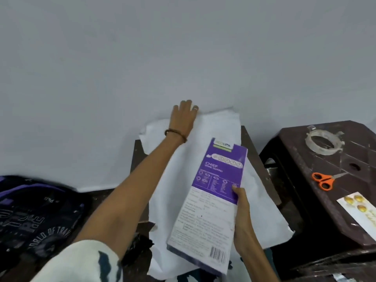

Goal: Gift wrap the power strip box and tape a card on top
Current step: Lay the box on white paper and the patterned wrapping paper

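Head view, looking down at my 2 hands over a small dark table [252,151]. My right hand [241,212] grips the power strip box [211,196] by its right long edge, thumb on the printed face, holding it tilted above a white sheet of wrapping paper [177,180]. My left hand [184,119] lies flat, fingers straight, pressing the sheet's far corner.

I judge the box stiff, light cardboard with a slick print; gripping its long edges should be safest. The paper looks thin and limp, likely to crease or tear.

On a stool [301,159] at right: tape roll [323,142], orange scissors [323,180], card [360,208].
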Demonstrator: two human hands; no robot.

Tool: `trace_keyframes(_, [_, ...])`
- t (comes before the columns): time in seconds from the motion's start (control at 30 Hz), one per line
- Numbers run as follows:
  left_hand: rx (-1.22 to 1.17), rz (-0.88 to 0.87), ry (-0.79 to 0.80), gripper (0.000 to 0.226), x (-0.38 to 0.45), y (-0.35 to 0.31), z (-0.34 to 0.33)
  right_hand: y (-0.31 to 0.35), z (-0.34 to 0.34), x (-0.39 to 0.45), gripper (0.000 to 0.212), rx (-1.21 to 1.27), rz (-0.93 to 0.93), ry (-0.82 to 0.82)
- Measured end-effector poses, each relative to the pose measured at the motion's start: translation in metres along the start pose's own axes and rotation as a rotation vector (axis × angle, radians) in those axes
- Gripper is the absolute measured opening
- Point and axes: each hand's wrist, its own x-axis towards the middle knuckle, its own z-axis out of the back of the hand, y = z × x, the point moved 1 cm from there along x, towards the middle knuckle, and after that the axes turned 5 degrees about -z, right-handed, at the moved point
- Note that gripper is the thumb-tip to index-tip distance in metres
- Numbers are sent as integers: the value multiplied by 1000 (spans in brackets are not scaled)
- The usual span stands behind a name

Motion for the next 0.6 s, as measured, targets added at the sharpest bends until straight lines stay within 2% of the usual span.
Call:
trace_keyframes(0.03, [-48,-8,-107,40,-3,-2,-5,1,-3,4,30,7,0,-17])
trace_keyframes(0.1, [-355,29,-247,33,-15,-11,-10,8,-10,17,24,-81,37,-115])
trace_keyframes(0.17, [-690,247,-333,23,-37,-15,-11,15,-17,38,24,-169,60,-172])
trace_keyframes(0.27, [-1004,569,-405,18,-80,-6,-22,23,-29,72,45,-232,42,-195])
trace_keyframes(0.3, [-1041,604,-364,19,-92,-1,-28,24,-32,83,47,-234,34,-205])
trace_keyframes(0.37, [-1054,554,-198,24,-108,3,-37,23,-37,103,48,-248,2,-192])
trace_keyframes(0.5, [-759,212,179,55,-105,-7,-45,14,-36,121,45,-289,-65,-125])
trace_keyframes(0.6, [-530,45,443,76,-105,-20,-56,12,-25,106,52,-621,54,-149])
